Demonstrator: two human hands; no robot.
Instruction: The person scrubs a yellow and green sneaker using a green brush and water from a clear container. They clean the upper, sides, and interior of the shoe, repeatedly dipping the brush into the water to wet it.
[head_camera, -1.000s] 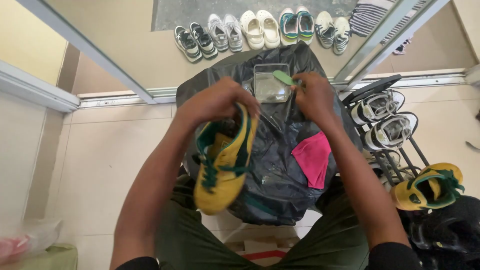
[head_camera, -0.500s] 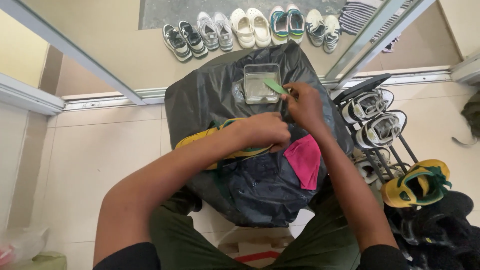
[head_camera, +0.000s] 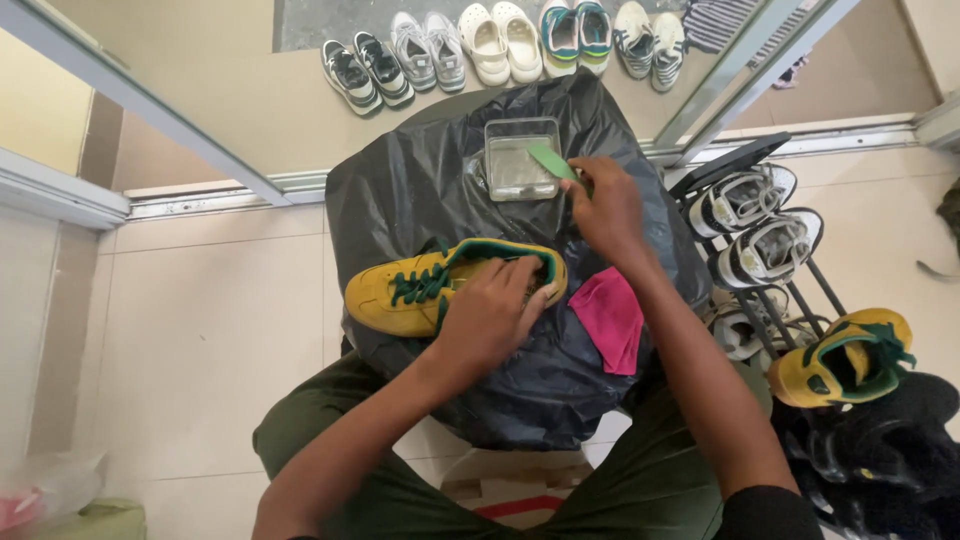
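A yellow sneaker with green laces lies on its side on a black plastic sheet that covers a small table. My left hand grips the sneaker at its opening. My right hand holds a small green brush whose tip is over a clear plastic tub of water. A pink cloth lies on the sheet just right of the sneaker.
A shoe rack with white sneakers stands to the right, and the matching yellow sneaker rests at its near end. Several pairs of shoes line the floor beyond a sliding-door track. My legs in green trousers are below.
My left hand has brought the sneaker down from upright in the air and laid it on its side on the black sheet. My right hand stays by the tub with the brush.
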